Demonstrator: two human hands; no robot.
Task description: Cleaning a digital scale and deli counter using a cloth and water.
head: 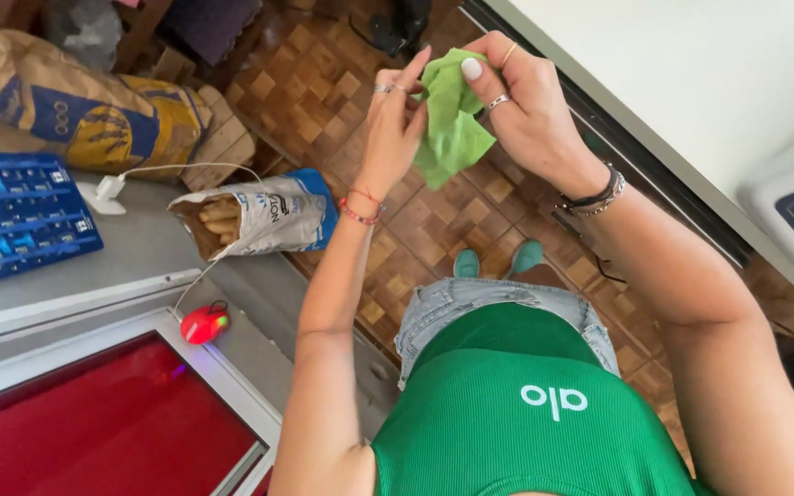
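Observation:
Both my hands are raised in front of me over the wooden parquet floor (434,230). Between them hangs a small crumpled green cloth (452,124). My left hand (395,124) pinches its left edge with the fingertips, rings on the fingers and a red bracelet at the wrist. My right hand (521,96) grips the cloth's top from the right, thumb pressed on it, with rings and dark bracelets on the wrist. Below I see my green top, denim shorts and teal shoes (498,262).
At left is a grey counter (140,253) with an open bag of breadsticks (255,216), a blue tray (11,216), a white cable and a red mouse (204,323). A red panel (94,422) lies below. A large paper sack (66,101) sits behind. A white surface (691,64) runs along the right.

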